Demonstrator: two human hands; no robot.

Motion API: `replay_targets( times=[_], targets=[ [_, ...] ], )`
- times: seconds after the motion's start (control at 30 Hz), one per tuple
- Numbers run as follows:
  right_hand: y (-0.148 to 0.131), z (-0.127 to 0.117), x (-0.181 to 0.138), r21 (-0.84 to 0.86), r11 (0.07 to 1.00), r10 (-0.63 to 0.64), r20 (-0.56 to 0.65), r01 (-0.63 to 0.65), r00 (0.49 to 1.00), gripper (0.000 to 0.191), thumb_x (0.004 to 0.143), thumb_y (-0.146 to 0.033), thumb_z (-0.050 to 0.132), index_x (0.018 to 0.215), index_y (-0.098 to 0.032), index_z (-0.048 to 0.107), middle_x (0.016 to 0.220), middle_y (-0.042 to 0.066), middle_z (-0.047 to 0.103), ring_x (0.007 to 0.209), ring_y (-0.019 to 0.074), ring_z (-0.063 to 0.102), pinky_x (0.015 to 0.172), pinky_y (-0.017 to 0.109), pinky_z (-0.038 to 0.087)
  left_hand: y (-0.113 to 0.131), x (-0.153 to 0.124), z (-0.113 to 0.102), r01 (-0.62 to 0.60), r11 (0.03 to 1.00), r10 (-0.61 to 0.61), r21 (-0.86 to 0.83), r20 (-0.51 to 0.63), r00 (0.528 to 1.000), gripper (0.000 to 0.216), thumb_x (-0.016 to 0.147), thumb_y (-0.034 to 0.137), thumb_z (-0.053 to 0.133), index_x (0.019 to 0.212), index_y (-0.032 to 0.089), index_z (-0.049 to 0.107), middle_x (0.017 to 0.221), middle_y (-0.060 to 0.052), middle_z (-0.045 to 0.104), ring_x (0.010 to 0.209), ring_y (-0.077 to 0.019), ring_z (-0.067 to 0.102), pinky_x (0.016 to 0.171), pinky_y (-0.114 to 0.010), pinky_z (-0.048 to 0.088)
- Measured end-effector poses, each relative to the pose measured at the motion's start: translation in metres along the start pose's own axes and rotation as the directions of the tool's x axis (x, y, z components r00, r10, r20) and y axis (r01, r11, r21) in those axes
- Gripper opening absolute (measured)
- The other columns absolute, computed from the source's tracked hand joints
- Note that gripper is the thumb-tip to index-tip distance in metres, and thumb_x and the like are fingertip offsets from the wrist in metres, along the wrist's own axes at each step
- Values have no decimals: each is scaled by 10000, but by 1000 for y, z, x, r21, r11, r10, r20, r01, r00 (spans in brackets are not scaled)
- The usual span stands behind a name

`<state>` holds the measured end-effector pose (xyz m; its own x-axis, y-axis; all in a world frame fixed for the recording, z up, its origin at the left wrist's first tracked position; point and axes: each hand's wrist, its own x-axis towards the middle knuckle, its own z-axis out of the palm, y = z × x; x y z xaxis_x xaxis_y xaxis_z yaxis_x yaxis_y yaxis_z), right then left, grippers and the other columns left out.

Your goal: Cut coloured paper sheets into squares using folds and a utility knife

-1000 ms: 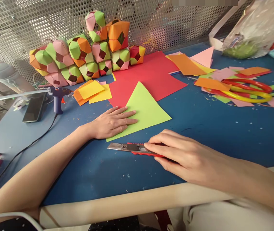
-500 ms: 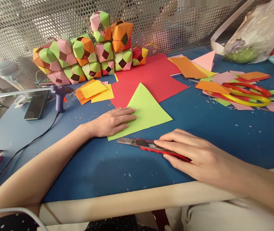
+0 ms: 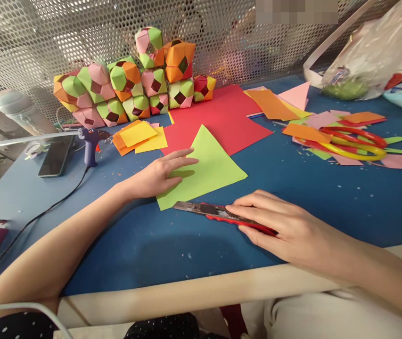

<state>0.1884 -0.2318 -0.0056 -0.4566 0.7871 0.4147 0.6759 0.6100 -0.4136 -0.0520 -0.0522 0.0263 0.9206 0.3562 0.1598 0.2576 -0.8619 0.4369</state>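
A light green sheet of paper [image 3: 212, 168], triangular in outline, lies on the blue table [image 3: 201, 245], its top corner over the red paper [image 3: 222, 117]. My left hand [image 3: 163, 174] is at the sheet's left side, fingers apart over it and nothing in its grasp. My right hand [image 3: 278, 221] grips a red utility knife [image 3: 222, 214] with its blade out, pointing left. The blade tip is beside the green sheet's lower left edge; whether they touch I cannot tell.
Folded paper balls [image 3: 126, 84] are stacked against the perforated panel. On the left are a glue gun [image 3: 90, 146], phone [image 3: 55, 157] and bottle [image 3: 22, 113]. Yellow and orange papers [image 3: 139, 136] lie mid-left. Scissors [image 3: 356, 143] rest among paper scraps at right, near a plastic bag [image 3: 373, 56].
The fingers of my left hand have lifted and spread from lying flat on the green paper. The view has shifted slightly. My right hand keeps hold of the utility knife.
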Motion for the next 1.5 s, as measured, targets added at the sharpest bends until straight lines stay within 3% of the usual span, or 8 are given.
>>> replay_targets(
  times=[0.27, 0.4, 0.57, 0.7, 0.9, 1.1, 1.33, 1.5],
  targets=[
    [4, -7, -8, 35, 999, -13, -2, 13, 1000, 369, 911, -82, 500, 1255, -188, 585, 1056, 92, 626, 974, 195, 590, 777, 321, 539, 7, 2, -10, 15, 986, -32, -169, -101, 994, 452, 862, 175, 565, 1311, 233, 567, 1570, -84, 320, 1401, -288, 378, 969, -323, 512],
    [7, -10, -11, 17, 1000, 26, -63, -25, 998, 362, 902, -103, 518, 1233, -216, 610, 1055, 85, 633, 953, 199, 616, 764, 320, 542, 9, 4, -14, 3, 943, -62, -333, -168, 984, 460, 828, 206, 645, 1285, 225, 598, 1461, -83, 481, 1307, -264, 492, 1006, -341, 496],
    [8, -12, -13, -1, 999, 32, -68, -32, 997, 361, 898, -105, 516, 1222, -228, 614, 1051, 80, 638, 942, 202, 625, 763, 326, 543, 7, 5, -19, 61, 830, -222, -555, -228, 948, 466, 767, 215, 724, 1226, 193, 649, 1228, -79, 661, 1076, -226, 642, 943, -354, 535],
    [8, -14, -16, -37, 998, 49, -97, -53, 994, 345, 900, -106, 518, 1211, -233, 595, 1050, 74, 627, 931, 204, 624, 758, 339, 535, 2, 5, -23, 13, 760, -239, -649, -260, 936, 445, 725, 197, 771, 1161, 234, 689, 1181, -40, 693, 1160, -226, 616, 1037, -367, 482],
    [8, -18, -15, -79, 988, 115, -207, -134, 972, 295, 898, -127, 530, 1158, -250, 599, 1017, 56, 629, 841, 206, 633, 727, 366, 541, 4, 4, -22, 16, 737, -227, -676, -225, 947, 440, 717, 249, 800, 1146, 247, 701, 1246, -48, 669, 1232, -263, 576, 1074, -409, 457],
    [9, -31, -28, -127, 972, 168, -213, -198, 962, 249, 922, -174, 490, 1125, -296, 571, 1024, 58, 620, 848, 233, 634, 719, 397, 538, 3, 3, -21, 2, 731, -206, -682, -219, 954, 412, 741, 246, 786, 1145, 251, 703, 1222, -54, 681, 1208, -265, 595, 1068, -431, 462],
    [7, -41, -31, -293, 918, 162, -339, -267, 927, 237, 919, -141, 518, 1115, -262, 572, 1030, 79, 630, 869, 256, 631, 822, 435, 514, 4, 3, -20, 17, 710, -218, -704, -197, 956, 418, 746, 230, 779, 1156, 241, 698, 1175, -57, 706, 1114, -247, 653, 970, -389, 540],
    [13, -30, -21, -367, 908, 108, -263, -203, 959, 246, 906, -109, 510, 1107, -236, 572, 988, 88, 629, 870, 270, 609, 765, 440, 515, 2, 3, -18, 20, 712, -217, -702, -193, 957, 416, 752, 236, 778, 1159, 239, 694, 1198, -68, 696, 1132, -255, 643, 967, -394, 538]
  ],
)
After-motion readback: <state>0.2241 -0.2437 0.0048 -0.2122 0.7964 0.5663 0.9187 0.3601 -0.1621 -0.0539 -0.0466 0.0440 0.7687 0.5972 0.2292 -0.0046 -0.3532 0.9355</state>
